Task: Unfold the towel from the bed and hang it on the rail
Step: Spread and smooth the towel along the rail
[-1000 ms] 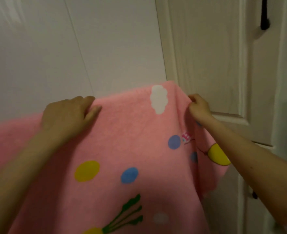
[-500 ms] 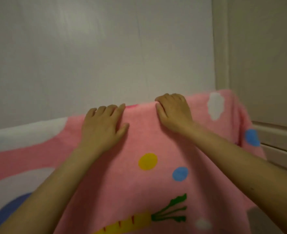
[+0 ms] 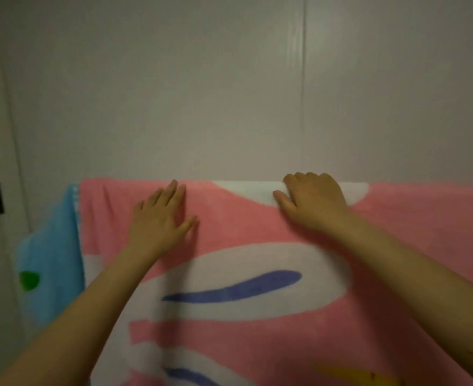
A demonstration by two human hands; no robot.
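The pink towel [image 3: 257,288] already hangs over the rail, hidden under it, with the left hand [image 3: 157,221] flat on it and the right hand [image 3: 313,201] curled over its top edge, so only smoothing seems left.

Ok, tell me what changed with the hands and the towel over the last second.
Both hands worked leftward along the towel's top edge, from its right end by the door to a stretch near its left end. The right hand let go of the end it pinched and now curls over the top edge. The left hand opened flat on the cloth. The towel stayed draped; a blue towel hangs beside it.
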